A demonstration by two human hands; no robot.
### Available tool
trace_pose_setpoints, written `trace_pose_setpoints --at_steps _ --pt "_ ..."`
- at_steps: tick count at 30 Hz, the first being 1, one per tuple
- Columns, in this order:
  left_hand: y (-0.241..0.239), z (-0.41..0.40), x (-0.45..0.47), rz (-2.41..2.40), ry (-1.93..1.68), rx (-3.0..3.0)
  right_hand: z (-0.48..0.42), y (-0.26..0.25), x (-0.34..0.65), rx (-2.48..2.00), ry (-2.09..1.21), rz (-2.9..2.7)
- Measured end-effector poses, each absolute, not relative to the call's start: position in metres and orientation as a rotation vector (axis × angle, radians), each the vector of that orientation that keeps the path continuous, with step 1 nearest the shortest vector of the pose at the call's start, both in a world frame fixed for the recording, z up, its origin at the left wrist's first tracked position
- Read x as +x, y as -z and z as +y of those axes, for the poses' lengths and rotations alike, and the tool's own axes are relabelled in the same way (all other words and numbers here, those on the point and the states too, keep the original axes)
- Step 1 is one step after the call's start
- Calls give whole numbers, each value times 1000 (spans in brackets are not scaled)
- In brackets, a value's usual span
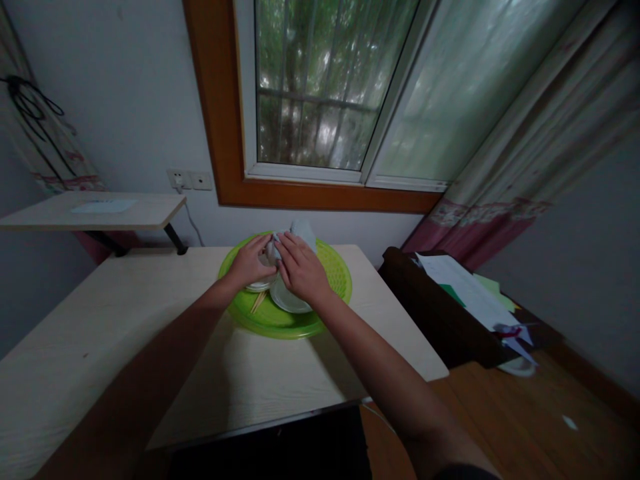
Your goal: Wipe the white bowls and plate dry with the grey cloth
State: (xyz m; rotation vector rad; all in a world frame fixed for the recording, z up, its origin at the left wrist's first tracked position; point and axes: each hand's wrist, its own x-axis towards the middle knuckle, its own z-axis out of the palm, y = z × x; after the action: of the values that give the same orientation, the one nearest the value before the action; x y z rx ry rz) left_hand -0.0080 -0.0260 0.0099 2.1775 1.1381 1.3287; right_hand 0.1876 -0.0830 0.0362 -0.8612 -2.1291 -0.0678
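My left hand [251, 261] curves around a clear, glass-like vessel [267, 257] over the green tray; its full shape is partly hidden by my fingers. My right hand [303, 267] presses a pale blue-grey cloth [303, 231] against the vessel, fingers together, with part of the cloth showing behind the knuckles. Under my right hand sits a white dish [287, 301], and another pale dish [257, 287] lies below my left hand. A pair of wooden chopsticks [259, 302] rests on the bright green round tray [273, 330], which has a perforated side.
The tray stands on a pale wooden table [280, 377], near the wall under a window [320, 87]. A raised shelf [90, 210] is at the left. Right of the table, papers [460, 287] lie on a dark brown piece of furniture [425, 303].
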Motion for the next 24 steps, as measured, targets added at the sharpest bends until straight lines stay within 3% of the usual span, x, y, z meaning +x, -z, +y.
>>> trace_pose_setpoints --at_steps 14,24 --pt "-14 -25 -12 1130 -1421 1862 -64 -15 212 -1042 -193 -1636" --pt "-16 -29 -7 1079 -1309 1965 -74 -21 198 -869 11 -2039"
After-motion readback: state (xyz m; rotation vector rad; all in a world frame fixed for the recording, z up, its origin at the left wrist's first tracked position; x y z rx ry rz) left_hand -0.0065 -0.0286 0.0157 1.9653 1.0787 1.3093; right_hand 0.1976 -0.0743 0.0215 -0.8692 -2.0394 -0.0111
